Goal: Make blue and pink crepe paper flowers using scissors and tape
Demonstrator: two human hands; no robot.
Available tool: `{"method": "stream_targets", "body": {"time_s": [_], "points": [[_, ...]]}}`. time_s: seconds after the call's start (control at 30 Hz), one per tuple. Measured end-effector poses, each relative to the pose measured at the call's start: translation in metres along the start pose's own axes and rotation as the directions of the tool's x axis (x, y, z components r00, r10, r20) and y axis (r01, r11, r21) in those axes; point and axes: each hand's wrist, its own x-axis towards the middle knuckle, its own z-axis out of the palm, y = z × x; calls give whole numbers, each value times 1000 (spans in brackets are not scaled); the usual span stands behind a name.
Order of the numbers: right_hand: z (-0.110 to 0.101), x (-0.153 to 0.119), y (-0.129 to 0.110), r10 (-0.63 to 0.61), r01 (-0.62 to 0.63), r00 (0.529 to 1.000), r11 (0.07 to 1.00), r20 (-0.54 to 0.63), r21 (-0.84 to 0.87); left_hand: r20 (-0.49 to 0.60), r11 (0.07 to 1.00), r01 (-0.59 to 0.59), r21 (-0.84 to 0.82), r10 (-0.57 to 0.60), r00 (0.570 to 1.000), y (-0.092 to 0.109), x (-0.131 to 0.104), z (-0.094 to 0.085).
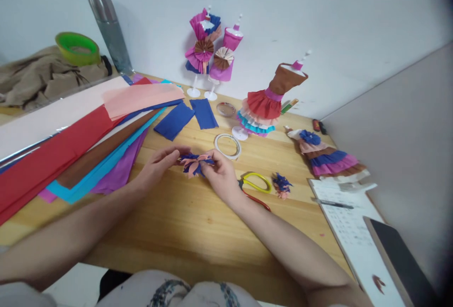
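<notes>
Between my two hands, above the wooden table, is a paper flower [194, 164] with fringed blue and peach petals. My right hand [222, 175] pinches its right side between thumb and fingers. On the other side, my left hand [161, 167] has its fingers closed at the flower's left edge; part of its grip is hidden behind the petals. Scissors [256, 182] with yellow and red handles lie just right of my right hand, the blades partly covered by it. A second blue and peach paper flower [282, 184] rests beyond them. Behind my hands lies a roll of white tape [227, 146].
Folded crepe paper sheets [85, 141] in several colours cover the left. Two blue paper pieces [189, 117] lie behind my hands. Small dress forms [274, 94] in paper clothes stand near the wall. A notebook [347, 222], pen [334, 203] and phone [396, 255] are at right.
</notes>
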Motion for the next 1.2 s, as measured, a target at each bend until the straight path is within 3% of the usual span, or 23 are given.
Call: {"method": "stream_targets", "body": {"time_s": [0.13,0.23,0.37,0.47,0.6,0.83,0.93,1.0,1.1,1.2], "points": [[3,4,-2,214,-246,968,909,130,337,169,979,113,-170,-84,982,-2,4,4],[5,4,-6,334,-387,922,821,196,421,274,976,104,-190,-49,960,-3,2,6],[4,2,-9,444,-508,861,734,247,451,278,988,69,-140,-28,960,1,-2,6],[4,3,-8,484,-531,846,726,224,437,297,997,48,-60,-28,954,6,-3,7],[6,3,-8,471,-504,863,777,183,377,268,996,52,67,-68,961,9,-1,12],[12,0,-4,421,-459,888,836,183,301,197,991,76,112,-97,975,5,-1,10],[14,-1,1,370,-391,920,885,128,252,155,988,83,127,-102,983,4,-1,10],[14,-3,2,276,-280,960,947,50,156,82,989,79,126,-90,993,2,-2,11],[11,-7,-2,-15,8,999,987,-47,-160,-52,993,31,118,-25,998,0,-3,14],[5,-11,-7,-358,336,933,851,21,-405,-117,982,-95,161,115,986,-1,-7,16]]}}
